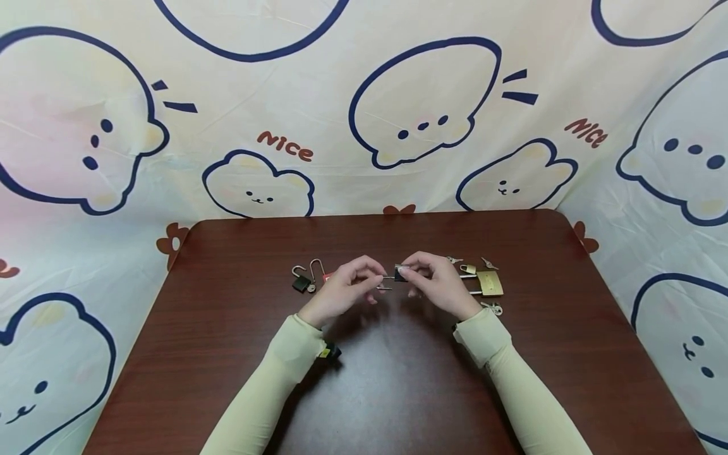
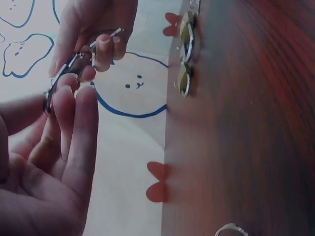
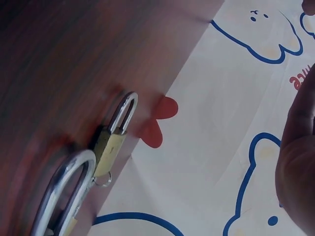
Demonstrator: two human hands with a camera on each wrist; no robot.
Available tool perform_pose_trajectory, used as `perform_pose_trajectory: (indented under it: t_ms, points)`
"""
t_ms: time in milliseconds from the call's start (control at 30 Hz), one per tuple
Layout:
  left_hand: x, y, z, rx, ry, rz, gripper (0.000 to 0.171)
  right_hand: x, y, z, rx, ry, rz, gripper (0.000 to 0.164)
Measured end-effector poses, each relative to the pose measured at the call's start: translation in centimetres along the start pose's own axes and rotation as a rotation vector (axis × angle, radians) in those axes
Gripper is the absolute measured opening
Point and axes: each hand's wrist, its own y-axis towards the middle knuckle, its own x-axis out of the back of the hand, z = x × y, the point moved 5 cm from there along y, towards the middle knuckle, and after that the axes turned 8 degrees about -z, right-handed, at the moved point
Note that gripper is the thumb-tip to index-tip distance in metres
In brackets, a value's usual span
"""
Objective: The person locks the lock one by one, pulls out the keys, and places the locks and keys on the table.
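Above the far half of the table, my two hands meet over a small padlock with a dark body and thin bright metal bars. My right hand pinches the dark body between thumb and fingers. From the left, my left hand pinches the metal part, which looks like the shackle; one bar reaches the body while another ends short of it. In the left wrist view, the left fingers partly cover this padlock, and a thin rod sticks out beside the right fingers. How the parts fit together is unclear.
Right of my hands lie a large brass padlock, a smaller brass padlock and several keys. To the left are a black padlock with its shackle raised, another shackle and something red. Patterned cloth hangs behind the table.
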Motion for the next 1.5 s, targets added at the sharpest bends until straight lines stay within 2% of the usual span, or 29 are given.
perform_pose_trajectory:
  t_ms: [200, 333, 500, 667, 733, 967, 1133, 1233, 1367, 1500]
  points:
    - [0.2, -0.1, -0.6, -0.087, 0.115, 0.032, 0.025, 0.2, 0.1, -0.1, -0.058, 0.043, -0.007, 0.016]
    - [0.2, -0.2, -1.0, -0.093, 0.166, 0.019, 0.023, 0.2, 0.1, -0.1, -0.088, 0.065, 0.005, 0.016]
    - [0.0, -0.7, -2.2, -0.104, 0.171, 0.025, 0.021, 0.1, -0.1, 0.8, -0.118, 0.072, 0.025, 0.016]
    - [0.1, -0.3, -1.2, -0.110, 0.196, 0.019, 0.022, 0.3, -0.4, 2.7, -0.113, 0.067, 0.034, 0.016]
    - [0.2, -0.1, -0.8, -0.105, 0.200, 0.005, 0.024, 0.3, -0.4, 2.7, -0.112, 0.077, 0.035, 0.016]
    - [0.5, 0.4, -0.2, -0.051, 0.030, -0.103, 0.018, -0.3, 0.0, 0.0, -0.124, 0.113, 0.030, 0.015]
    - [0.7, 0.6, -0.2, -0.057, 0.086, -0.172, 0.021, -0.5, 0.0, -0.1, -0.096, 0.101, 0.042, 0.016]
    - [0.7, 0.8, 0.1, -0.050, 0.093, -0.172, 0.026, -0.5, 0.0, -0.1, -0.087, 0.113, 0.051, 0.015]
    - [0.4, 0.8, 0.1, -0.040, 0.067, -0.164, 0.024, -0.3, -0.3, 1.5, -0.094, 0.146, 0.078, 0.014]
    - [0.0, 0.4, -1.7, -0.080, 0.054, -0.185, 0.019, -0.4, -0.6, 2.6, -0.090, 0.182, 0.124, 0.015]
